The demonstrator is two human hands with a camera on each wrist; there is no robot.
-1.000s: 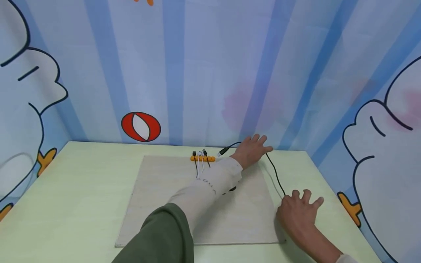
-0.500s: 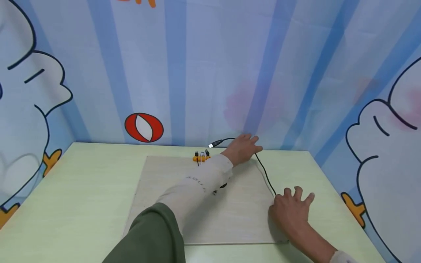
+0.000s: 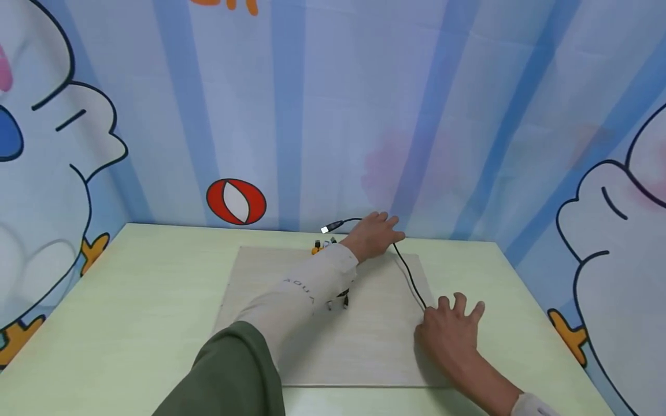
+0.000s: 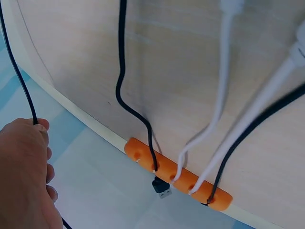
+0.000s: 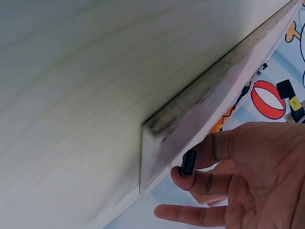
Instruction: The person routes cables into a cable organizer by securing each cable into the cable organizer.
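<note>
My left hand (image 3: 372,236) reaches to the board's far edge and pinches a black USB cable (image 3: 407,268), seen closely in the left wrist view. Its USB plug (image 3: 331,226) sticks out leftward past that hand, over the far edge. Nearer and to the right, my right hand (image 3: 450,329) holds the cable's other end. In the right wrist view, thumb and forefinger pinch a small black connector (image 5: 188,163) while the other fingers extend. An orange cable holder (image 4: 167,167) sits at the board's far edge, left of my left hand, with black and white cables in its slots.
The pale board (image 3: 385,346) lies on a light table (image 3: 171,300). Cable ends (image 3: 343,297) on the board are partly hidden beneath my left sleeve. A printed blue curtain (image 3: 333,115) stands behind the table.
Both hands have moved left with the cable stretched between them. The USB plug has gone left and slightly up, to above the orange holder, which my left sleeve now covers more.
</note>
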